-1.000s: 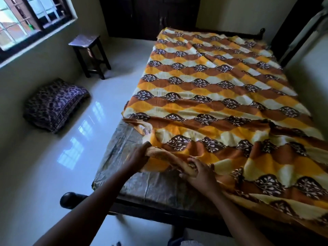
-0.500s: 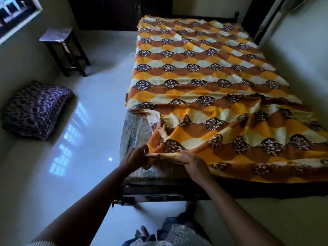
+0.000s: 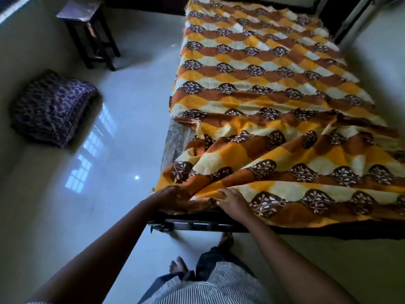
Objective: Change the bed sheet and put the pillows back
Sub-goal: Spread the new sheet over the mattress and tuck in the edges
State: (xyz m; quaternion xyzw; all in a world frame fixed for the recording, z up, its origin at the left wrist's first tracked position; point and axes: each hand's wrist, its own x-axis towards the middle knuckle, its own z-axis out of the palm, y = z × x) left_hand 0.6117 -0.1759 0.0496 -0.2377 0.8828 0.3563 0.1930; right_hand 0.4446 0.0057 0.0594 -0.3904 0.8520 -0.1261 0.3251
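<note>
Both hands on the sheet (image 3: 274, 102) at the bed's foot, near-left corner. Left hand (image 3: 173, 199) has its fingers (image 3: 168, 190) closed round the bunched corner hem. Right hand (image 3: 233, 201), just at its 3 o'clock, has its fingers (image 3: 221, 193) curled narrow, pinching the same hem.

Sheet covers most of the bed and runs to 12 o'clock from my hands. The far two thirds lie fairly flat; the near third is rucked, with folds fanning to 1–2 o'clock. A strip of bare mattress (image 3: 175, 141) shows at 12 o'clock from my left hand, along the left edge.

Risks, as I judge them:
- Pulling hard toward 6 o'clock could drag the far end off the head of the bed. Nothing visibly anchors it.
- Tucking this corner with the ruck left in locks the folds in, and the left strip stays bare. Shift it toward 9 o'clock first.
- Cloth is loose and thin-looking; a narrow pinch may slip.

Dark bundle (image 3: 52, 106) on the floor (image 3: 122, 110) at 10 o'clock, well apart. Possibly a pillow or the old sheet, cannot tell.
</note>
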